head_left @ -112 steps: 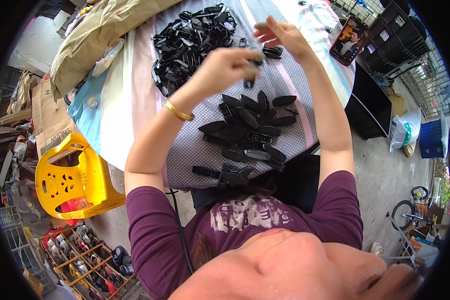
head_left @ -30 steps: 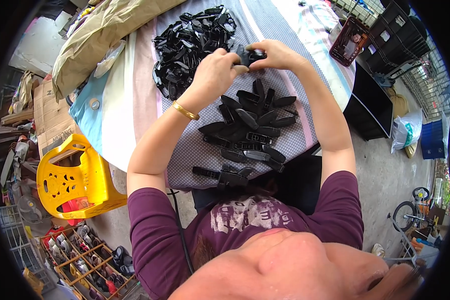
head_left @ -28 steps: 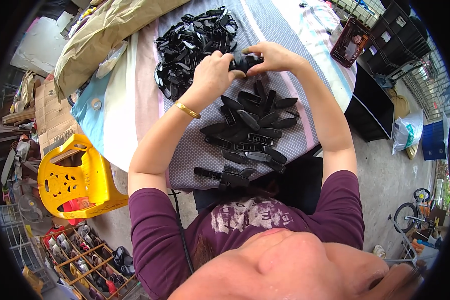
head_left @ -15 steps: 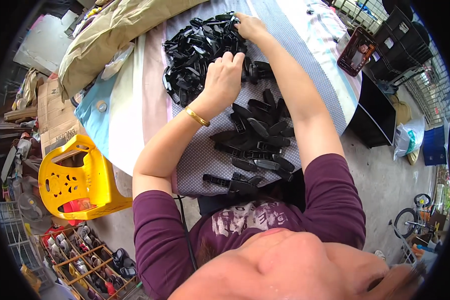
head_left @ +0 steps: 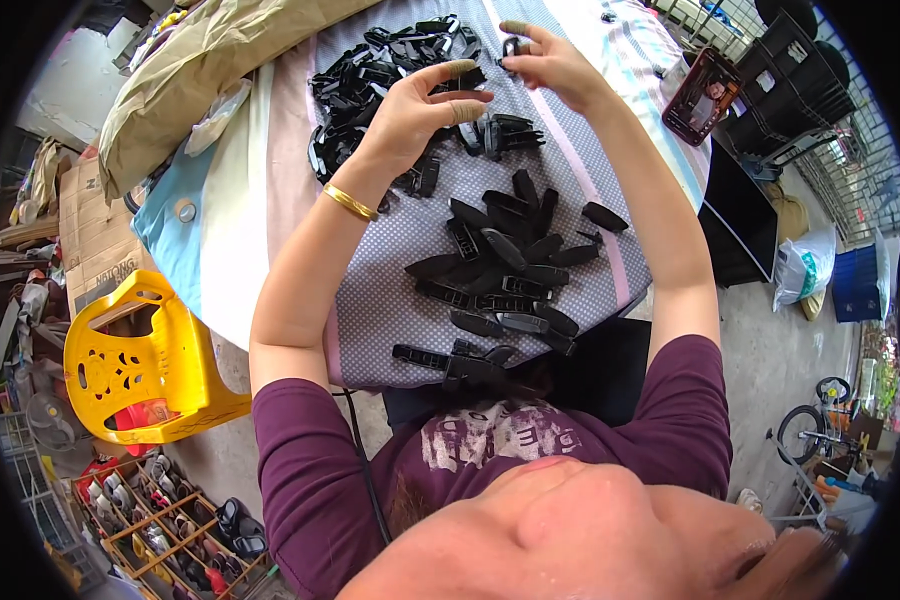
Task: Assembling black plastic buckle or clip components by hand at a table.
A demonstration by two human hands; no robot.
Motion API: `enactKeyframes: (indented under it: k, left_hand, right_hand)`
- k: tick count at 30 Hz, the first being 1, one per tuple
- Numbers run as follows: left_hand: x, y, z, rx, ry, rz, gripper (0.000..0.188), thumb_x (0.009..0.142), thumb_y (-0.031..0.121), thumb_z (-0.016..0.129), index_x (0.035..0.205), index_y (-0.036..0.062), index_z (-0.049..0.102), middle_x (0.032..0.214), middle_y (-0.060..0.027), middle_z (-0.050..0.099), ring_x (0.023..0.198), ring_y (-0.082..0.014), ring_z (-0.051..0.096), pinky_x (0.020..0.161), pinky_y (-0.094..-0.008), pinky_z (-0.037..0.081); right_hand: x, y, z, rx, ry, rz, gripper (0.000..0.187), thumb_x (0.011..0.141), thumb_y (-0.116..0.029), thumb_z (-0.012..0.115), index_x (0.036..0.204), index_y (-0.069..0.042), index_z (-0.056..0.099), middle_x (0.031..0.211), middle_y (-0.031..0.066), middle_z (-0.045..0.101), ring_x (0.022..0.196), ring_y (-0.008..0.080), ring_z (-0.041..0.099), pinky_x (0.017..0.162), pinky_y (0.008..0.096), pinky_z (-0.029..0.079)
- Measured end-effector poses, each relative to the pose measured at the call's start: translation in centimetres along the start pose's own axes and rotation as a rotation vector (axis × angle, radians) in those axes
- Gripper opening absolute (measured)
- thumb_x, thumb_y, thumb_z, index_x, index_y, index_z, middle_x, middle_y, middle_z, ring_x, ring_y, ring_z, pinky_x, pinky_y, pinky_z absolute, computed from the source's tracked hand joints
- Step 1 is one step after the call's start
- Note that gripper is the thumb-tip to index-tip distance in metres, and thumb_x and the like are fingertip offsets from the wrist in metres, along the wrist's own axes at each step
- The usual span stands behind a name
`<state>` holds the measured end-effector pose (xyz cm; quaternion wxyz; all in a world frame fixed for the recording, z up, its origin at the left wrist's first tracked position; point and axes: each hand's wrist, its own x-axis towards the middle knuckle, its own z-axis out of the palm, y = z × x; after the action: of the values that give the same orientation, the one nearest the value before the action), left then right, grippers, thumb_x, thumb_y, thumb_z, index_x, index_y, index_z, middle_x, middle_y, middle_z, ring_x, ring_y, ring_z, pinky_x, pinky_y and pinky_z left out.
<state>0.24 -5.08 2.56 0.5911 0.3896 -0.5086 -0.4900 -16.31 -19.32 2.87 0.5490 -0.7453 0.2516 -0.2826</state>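
Note:
A large heap of glossy black plastic pieces [head_left: 355,95], clip-like in shape, lies on the far part of the dotted cloth [head_left: 380,330]. My left hand [head_left: 420,108] is at the heap's right edge, with a small black plastic piece [head_left: 473,78] between thumb and fingers. To its right, over the cloth, my right hand [head_left: 555,70] pinches another black piece [head_left: 511,47] in its fingertips. Nearer me is a looser group of longer black clips [head_left: 505,250]. Just below my left hand sits a small cluster of black clips [head_left: 510,135]. Fine details of the held pieces are too small to make out.
Brown paper [head_left: 220,75] is bunched along the table's far left. A roll of tape [head_left: 185,210] lies on blue cloth. A phone [head_left: 703,95] stands at the right edge, by black crates [head_left: 790,80]. A yellow chair [head_left: 150,360] is at the left.
My right hand has drawn away from the heap to the right, a black piece in its fingertips. My left hand has turned and its fingers now point right. The view has shifted slightly.

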Motion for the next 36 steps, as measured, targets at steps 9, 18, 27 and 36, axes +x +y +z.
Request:
enactKeyframes:
  k: [9,18,27,36]
  left_hand:
    - [-0.4,-1.3,0.9,0.17,0.141,0.017,0.029,0.084,0.006,0.058,0.112,-0.0005,0.055,0.089,-0.0014,0.062,0.079,-0.0067,0.057,0.066,-0.0173,0.045]
    - [-0.8,-0.6,1.6,0.217,0.156,0.135,0.031,0.083,0.003,0.058,0.114,0.0011,0.056,0.096,-0.0035,0.063,0.084,-0.0063,0.057,0.075,-0.018,0.045]
    - [-0.7,0.0,1.4,0.155,0.068,0.193,0.024,0.082,0.007,0.062,0.104,-0.0009,0.062,0.091,-0.005,0.065,0.083,-0.0077,0.058,0.077,-0.02,0.047]
    - [-0.9,1.1,1.4,0.236,-0.008,0.141,0.022,0.082,0.009,0.062,0.102,-0.0007,0.063,0.089,-0.0061,0.066,0.081,-0.0088,0.059,0.075,-0.0204,0.048]
  right_hand:
    - [-5.4,-1.5,3.8,0.751,0.055,-0.007,0.026,0.084,-0.01,0.059,0.107,0.0,0.053,0.09,0.0097,0.062,0.079,0.017,0.064,0.064,0.024,0.054]
    - [-6.2,-1.2,5.0,0.412,0.14,-0.008,0.028,0.082,-0.016,0.064,0.101,0.003,0.055,0.084,0.0085,0.063,0.071,0.0161,0.065,0.06,0.0226,0.054]
    - [-5.8,-1.4,4.3,-0.17,-0.15,-0.062,0.028,0.082,-0.016,0.064,0.1,0.004,0.058,0.08,0.007,0.064,0.072,0.0107,0.061,0.064,0.0222,0.05]
    - [-6.0,-2.2,2.6,-0.25,-0.23,-0.097,0.032,0.084,-0.025,0.06,0.104,0.0,0.06,0.084,0.0065,0.065,0.069,0.0091,0.06,0.063,0.0235,0.05]
